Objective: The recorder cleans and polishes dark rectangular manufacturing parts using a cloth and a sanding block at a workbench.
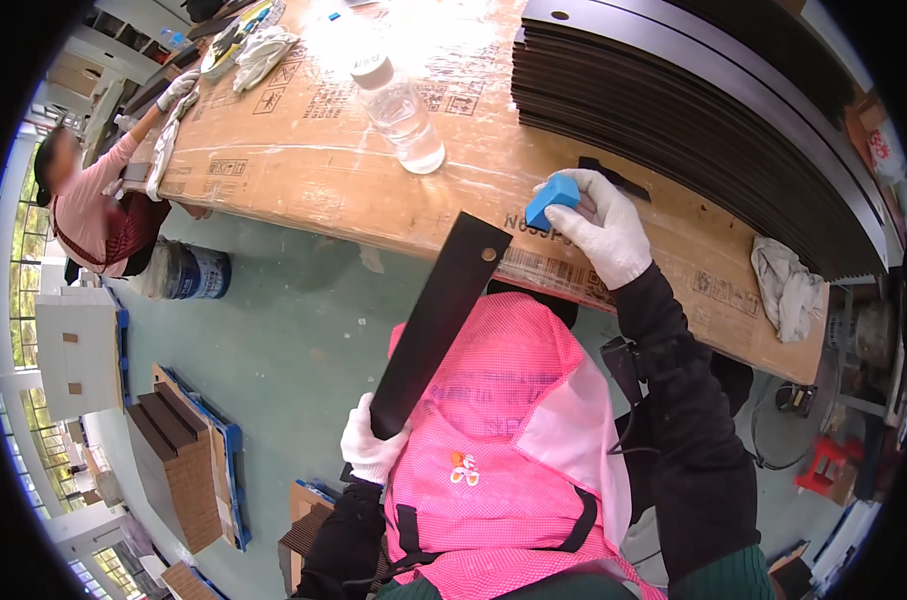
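Observation:
My left hand (371, 446), in a white glove, grips the lower end of a long flat black strip (438, 318). The strip slants up to the right, and its upper end with a small hole reaches the table's near edge. My right hand (601, 226), also gloved in white, holds a small blue block (551, 199) over the cardboard-covered table (303, 160). It sits just in front of a tall stack of black curved strips (693, 110). A pink mesh apron (493, 450) covers my front.
A clear plastic bottle (401, 110) stands on the cardboard. A crumpled white rag (785, 288) lies at the right end, and more gloves and cloths (258, 50) at the far left. Another person in pink (93, 215) works at the table's left end. A bucket (188, 272) and pallets of stacked parts (178, 455) stand on the green floor.

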Tool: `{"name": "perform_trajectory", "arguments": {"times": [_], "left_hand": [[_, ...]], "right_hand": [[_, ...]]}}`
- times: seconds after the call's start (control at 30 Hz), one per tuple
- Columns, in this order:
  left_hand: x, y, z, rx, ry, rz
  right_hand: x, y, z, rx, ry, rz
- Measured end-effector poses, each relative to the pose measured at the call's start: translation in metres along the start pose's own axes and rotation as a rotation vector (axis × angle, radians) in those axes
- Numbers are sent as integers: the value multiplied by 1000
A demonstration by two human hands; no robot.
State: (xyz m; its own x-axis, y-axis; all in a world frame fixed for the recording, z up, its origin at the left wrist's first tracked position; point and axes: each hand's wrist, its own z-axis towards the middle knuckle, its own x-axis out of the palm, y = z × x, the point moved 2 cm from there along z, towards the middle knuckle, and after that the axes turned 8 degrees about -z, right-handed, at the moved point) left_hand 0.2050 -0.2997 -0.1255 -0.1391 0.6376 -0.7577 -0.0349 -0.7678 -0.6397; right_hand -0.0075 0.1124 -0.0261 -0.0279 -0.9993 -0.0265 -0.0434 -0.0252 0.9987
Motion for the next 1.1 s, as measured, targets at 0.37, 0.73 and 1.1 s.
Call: {"name": "perform_trajectory", "arguments": {"times": [0.37,0.73,1.1], "left_hand": [[-4,11,9,50,-29,23],[-11,15,15,130,-8,103],[-13,12,23,156,-30,132]], "right_hand": [[48,22,31,-39,170,-21],[49,28,34,-55,204,-37],[52,22,36,-140,149,-50]]}}
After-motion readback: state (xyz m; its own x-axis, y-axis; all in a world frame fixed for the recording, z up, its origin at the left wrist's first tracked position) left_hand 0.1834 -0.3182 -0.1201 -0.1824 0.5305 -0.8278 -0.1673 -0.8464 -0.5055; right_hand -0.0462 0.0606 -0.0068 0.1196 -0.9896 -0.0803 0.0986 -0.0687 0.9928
